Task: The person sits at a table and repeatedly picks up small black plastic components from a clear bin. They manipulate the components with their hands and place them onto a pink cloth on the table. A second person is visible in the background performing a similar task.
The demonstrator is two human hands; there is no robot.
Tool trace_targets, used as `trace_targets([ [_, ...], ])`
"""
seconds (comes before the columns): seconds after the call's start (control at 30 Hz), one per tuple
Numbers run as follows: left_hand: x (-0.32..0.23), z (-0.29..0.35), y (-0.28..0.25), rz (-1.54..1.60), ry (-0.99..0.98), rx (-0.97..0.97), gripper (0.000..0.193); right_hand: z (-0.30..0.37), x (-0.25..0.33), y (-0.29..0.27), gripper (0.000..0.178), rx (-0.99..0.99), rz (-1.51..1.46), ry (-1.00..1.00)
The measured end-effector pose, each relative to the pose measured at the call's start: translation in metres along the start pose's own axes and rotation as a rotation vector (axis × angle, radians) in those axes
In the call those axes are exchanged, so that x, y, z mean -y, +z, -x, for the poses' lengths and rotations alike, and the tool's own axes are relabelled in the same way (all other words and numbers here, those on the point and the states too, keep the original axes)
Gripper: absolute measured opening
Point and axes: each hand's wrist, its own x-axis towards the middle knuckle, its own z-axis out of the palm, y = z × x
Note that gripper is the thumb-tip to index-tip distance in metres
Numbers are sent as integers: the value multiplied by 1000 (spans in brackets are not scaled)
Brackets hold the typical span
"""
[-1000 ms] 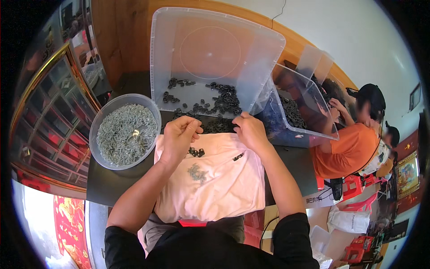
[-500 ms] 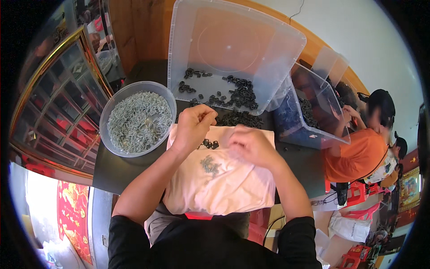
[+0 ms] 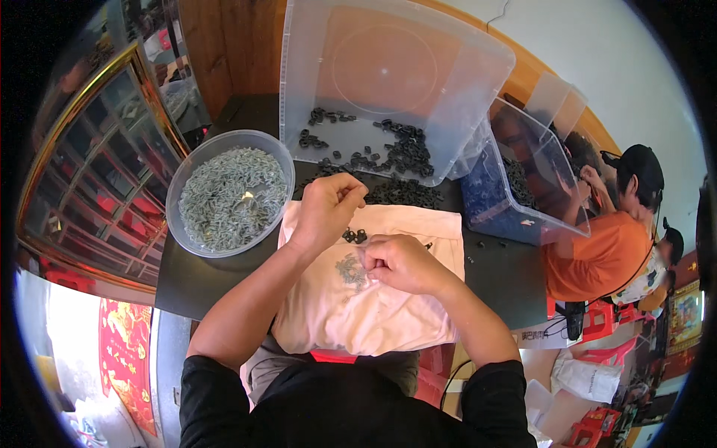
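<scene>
A pale pink cloth is spread over the table edge and my lap. On it lie a small heap of grey screws and a few small black plastic pieces. My left hand is closed in a pinch above the cloth's far left part; anything between its fingertips is hidden. Beside the grey heap, my right hand has its fingers curled together low over the cloth. What it holds, if anything, is too small to make out.
A round clear tub of grey screws stands at left. A large clear bin lies tipped at the back, black pieces spilling before it. At right are a blue-tinted bin and a person in orange.
My right hand has moved left and down, from the black pieces' right side to the grey heap, and its fingers have closed. My left hand stays pinched in nearly the same place.
</scene>
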Motion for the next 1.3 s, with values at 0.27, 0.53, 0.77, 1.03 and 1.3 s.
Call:
trace_targets([
  [0.27, 6, 7, 5, 108, -28, 233, 10, 5, -16, -20, 11, -275, -558, 191],
  [0.53, -14, 15, 14, 194, -278, 395, 5, 5, -12, -22, 16, -439, -334, 15],
  [0.77, -8, 11, 10, 151, -256, 309, 4, 25, -14, -66, 11, -303, -179, 74],
  [1.03, -13, 8, 4, 144, -238, 337, 10, 48, -23, -56, 10, -74, 329, 182],
  [1.3, 6, 6, 5, 35, -175, 335, 9, 43, -23, -45, 16, -163, 346, 153],
])
